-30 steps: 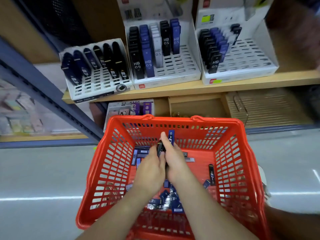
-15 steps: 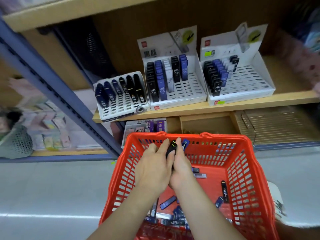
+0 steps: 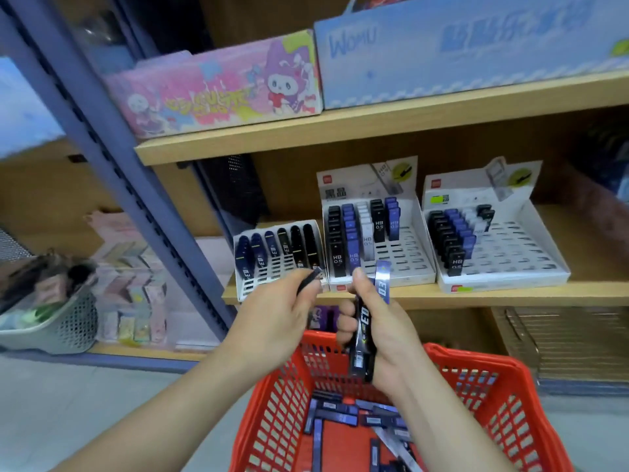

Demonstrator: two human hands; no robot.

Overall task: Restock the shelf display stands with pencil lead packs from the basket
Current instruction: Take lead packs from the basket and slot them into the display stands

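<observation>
My right hand (image 3: 377, 330) grips a bundle of lead packs (image 3: 363, 338), black ones in the palm and a blue one sticking up, above the red basket (image 3: 493, 379). My left hand (image 3: 275, 318) pinches one black pack (image 3: 309, 280) just in front of the left display stand (image 3: 277, 264). That stand holds dark blue and black packs in its back rows. The middle stand (image 3: 398, 260) and the right stand (image 3: 503, 264) are partly filled. Several loose packs (image 3: 343, 412) lie in the basket.
A blue steel upright (image 3: 112, 158) slants down left of the stands. The shelf above carries a pink carton (image 3: 218, 86) and a pale blue carton (image 3: 469, 46). A grey mesh basket (image 3: 58, 321) sits low at the left. Wire racks (image 3: 565, 338) lie under the shelf.
Both hands have risen out of the basket with packs and come apart. The left hand now holds one black pack at the left stand. The view has tilted up.
</observation>
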